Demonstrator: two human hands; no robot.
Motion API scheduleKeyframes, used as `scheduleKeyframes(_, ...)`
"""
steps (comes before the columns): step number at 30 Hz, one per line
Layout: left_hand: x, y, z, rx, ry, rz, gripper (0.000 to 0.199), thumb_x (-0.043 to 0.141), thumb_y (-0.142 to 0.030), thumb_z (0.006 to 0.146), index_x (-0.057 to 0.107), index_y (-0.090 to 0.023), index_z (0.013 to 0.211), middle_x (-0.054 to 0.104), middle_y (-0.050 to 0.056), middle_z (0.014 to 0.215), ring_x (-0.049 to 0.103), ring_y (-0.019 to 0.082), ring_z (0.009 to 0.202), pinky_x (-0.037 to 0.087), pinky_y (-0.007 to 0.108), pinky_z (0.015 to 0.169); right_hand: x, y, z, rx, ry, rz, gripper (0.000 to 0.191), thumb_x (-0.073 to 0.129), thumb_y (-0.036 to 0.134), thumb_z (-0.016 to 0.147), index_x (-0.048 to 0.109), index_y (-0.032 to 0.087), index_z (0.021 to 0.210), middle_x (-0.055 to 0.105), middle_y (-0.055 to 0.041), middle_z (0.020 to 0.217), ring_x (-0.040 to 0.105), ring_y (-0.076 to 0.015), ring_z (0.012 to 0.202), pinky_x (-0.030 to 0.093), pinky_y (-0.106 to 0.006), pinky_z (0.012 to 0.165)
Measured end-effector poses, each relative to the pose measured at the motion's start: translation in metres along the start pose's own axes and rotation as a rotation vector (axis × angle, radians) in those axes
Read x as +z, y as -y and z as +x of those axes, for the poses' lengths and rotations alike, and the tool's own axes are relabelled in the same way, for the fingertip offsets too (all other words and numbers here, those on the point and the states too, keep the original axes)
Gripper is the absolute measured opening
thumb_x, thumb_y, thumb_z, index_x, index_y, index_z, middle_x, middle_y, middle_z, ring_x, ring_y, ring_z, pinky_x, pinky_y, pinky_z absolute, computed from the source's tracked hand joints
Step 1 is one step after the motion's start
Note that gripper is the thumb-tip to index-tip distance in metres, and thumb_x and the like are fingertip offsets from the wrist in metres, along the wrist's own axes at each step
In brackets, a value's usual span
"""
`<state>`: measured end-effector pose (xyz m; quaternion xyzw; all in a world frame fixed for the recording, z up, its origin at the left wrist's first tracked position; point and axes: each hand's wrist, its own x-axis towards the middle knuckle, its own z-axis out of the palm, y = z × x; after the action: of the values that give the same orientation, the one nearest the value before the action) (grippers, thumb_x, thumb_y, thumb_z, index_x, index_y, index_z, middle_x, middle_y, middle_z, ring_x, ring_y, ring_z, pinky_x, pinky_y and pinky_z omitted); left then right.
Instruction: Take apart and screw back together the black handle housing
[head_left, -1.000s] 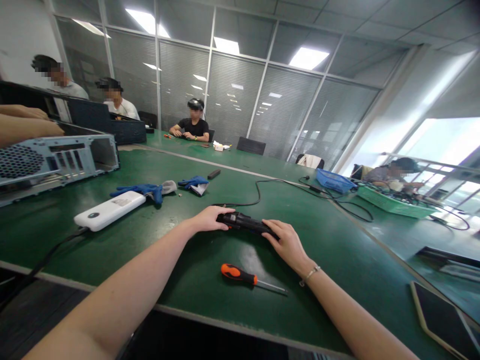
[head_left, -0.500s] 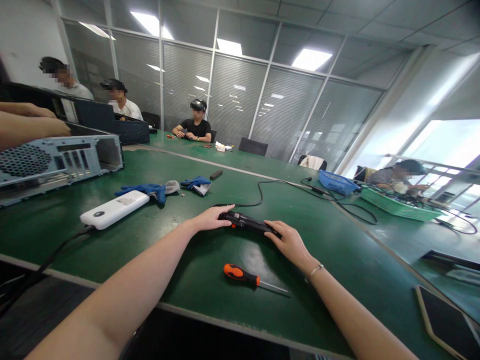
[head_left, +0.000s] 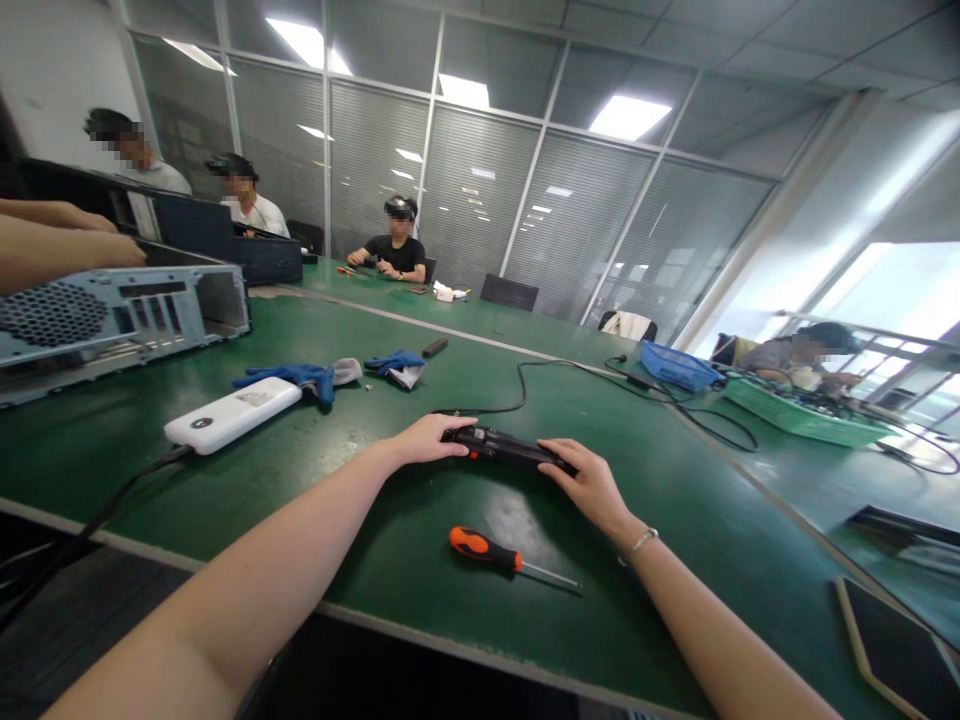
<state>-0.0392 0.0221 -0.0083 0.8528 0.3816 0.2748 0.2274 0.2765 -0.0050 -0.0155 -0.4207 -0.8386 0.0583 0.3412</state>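
A long black device with a small red-orange part lies crosswise on the green table, its kind not clear. My left hand is closed round its left end. At the right end, my right hand grips it with the thumb on the near side. Fingers of both hands partly hide the ends. Nearer to me rests a screwdriver with an orange and black handle, its shaft pointing right. Behind the left hand runs a black cable; whether it joins the device is hidden.
To the left are a white power bank-like box, blue-grey gloves and a metal computer case with another person's arms over it. On the right sit a blue basket, a green basket and a phone. Other people sit around.
The camera view has shifted slightly. Both hands still hold the black device, and the right hand appears a little farther right. The screwdriver lies as before.
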Motion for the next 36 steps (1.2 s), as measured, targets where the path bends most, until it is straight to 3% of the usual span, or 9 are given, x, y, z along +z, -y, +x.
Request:
scheduleKeyframes(5, -0.002, -0.003, -0.001, 0.005, -0.030, -0.051, 0.065, 0.076, -0.021, 0.071, 0.055, -0.018, 0.132, 0.063, 0.008, 0.128, 0.059, 0.025, 0.117, 0.041, 0.032, 0.103, 0.003, 0.003, -0.003, 0.014, -0.046, 0.028, 0.034, 0.056, 0.041, 0.089, 0.065, 0.024, 0.118, 0.066, -0.0073, 0.114, 0.064, -0.0230, 0.101, 0.051, -0.038, 0.092)
scheduleKeyframes(17, 0.000, -0.009, -0.001, 0.004, -0.102, 0.004, 0.062, 0.076, -0.020, 0.070, 0.059, -0.021, 0.129, 0.062, 0.006, 0.129, 0.055, 0.024, 0.123, 0.036, 0.034, 0.108, 0.009, 0.000, -0.005, 0.037, -0.091, -0.011, 0.033, 0.059, 0.039, 0.087, 0.065, 0.023, 0.116, 0.066, -0.0080, 0.115, 0.063, -0.0236, 0.102, 0.049, -0.040, 0.093)
scheduleKeyframes(28, 0.003, -0.007, 0.001, -0.020, -0.027, 0.099, 0.057, 0.069, -0.027, 0.081, 0.052, -0.019, 0.134, 0.059, 0.008, 0.132, 0.056, 0.022, 0.122, 0.038, 0.030, 0.105, 0.008, -0.005, -0.005, 0.037, -0.015, -0.063, 0.033, 0.059, 0.037, 0.085, 0.065, 0.025, 0.115, 0.068, -0.0065, 0.112, 0.066, -0.0229, 0.098, 0.052, -0.038, 0.089)
scheduleKeyframes(36, 0.008, -0.005, 0.005, -0.047, -0.028, 0.151, 0.053, 0.070, -0.027, 0.078, 0.057, -0.020, 0.129, 0.063, 0.007, 0.127, 0.059, 0.023, 0.117, 0.041, 0.030, 0.102, 0.005, -0.001, 0.000, 0.079, 0.064, -0.108, 0.032, 0.060, 0.035, 0.083, 0.065, 0.022, 0.112, 0.069, -0.0067, 0.109, 0.065, -0.0236, 0.097, 0.050, -0.039, 0.089)
